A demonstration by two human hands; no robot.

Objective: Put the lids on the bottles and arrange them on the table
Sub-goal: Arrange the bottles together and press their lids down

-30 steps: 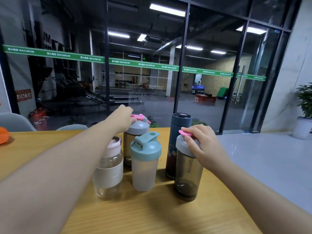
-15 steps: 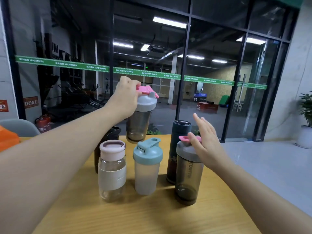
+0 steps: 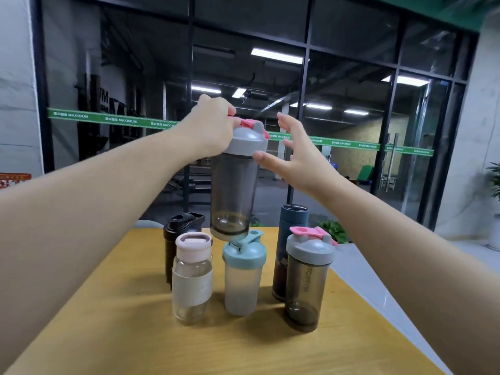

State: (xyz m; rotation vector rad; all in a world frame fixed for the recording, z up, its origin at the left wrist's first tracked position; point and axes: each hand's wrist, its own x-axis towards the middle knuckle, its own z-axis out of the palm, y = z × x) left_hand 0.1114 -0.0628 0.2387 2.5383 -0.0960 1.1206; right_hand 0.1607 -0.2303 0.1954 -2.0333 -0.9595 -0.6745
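My left hand [image 3: 209, 131] grips the grey lid with the pink flap of a smoky shaker bottle [image 3: 234, 190] and holds it in the air above the others. My right hand [image 3: 295, 155] is beside that lid with fingers spread, its thumb at the lid's rim. On the wooden table [image 3: 121, 334] stand a clear bottle with a pale pink lid [image 3: 192, 277], a frosted bottle with a teal lid [image 3: 244, 274], a second smoky shaker with a grey and pink lid [image 3: 308, 280], a dark blue tumbler [image 3: 290, 220] and a black bottle [image 3: 178, 228] behind.
The table's right edge [image 3: 384, 318] runs diagonally with grey floor beyond. A glass wall with green tape stripes [image 3: 108, 119] stands behind the table. A potted plant [image 3: 495, 185] is at the far right.
My left hand has lifted the smoky shaker from the table high above the other bottles. My right hand has left the right shaker's lid and risen next to the lifted one.
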